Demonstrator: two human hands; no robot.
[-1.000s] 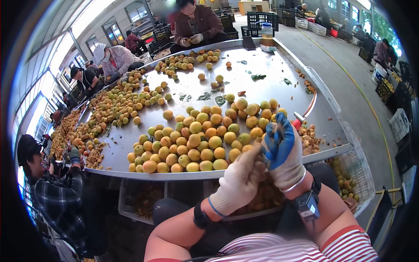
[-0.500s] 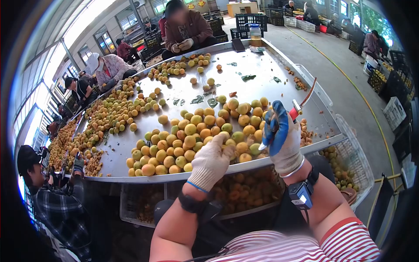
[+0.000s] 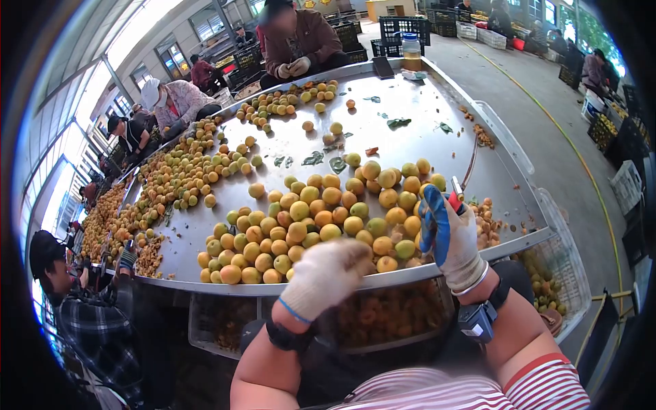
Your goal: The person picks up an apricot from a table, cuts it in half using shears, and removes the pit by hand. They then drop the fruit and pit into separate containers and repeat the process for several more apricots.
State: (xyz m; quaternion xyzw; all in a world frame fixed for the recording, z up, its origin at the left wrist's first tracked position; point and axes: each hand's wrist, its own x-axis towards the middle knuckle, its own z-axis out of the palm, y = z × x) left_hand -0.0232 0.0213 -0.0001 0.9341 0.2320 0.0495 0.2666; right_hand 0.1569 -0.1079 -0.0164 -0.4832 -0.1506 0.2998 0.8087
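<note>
A metal table [image 3: 427, 140] bears fruit [image 3: 298, 210], heaped toward its near edge. The left hand [image 3: 328, 273], gloved, is over that edge beside the heap, too blurred to tell whether it pinches anything. The right hand [image 3: 454, 239] curls its fingers round a red tool [image 3: 456, 199], right of the heap.

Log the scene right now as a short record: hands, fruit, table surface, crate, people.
Left hand: left hand, white-gloved, blurred, over the near edge of the metal table; contents unclear
Right hand: right hand, glove with blue fingers, closed around a red-handled tool
Fruit: round fruit, orange-yellow to green, heaped near the hands
Table surface: scattered leaves, lidded jar at far end
Crate: plastic crate at right, holding fruit
People: person in brown jacket across the table
</note>
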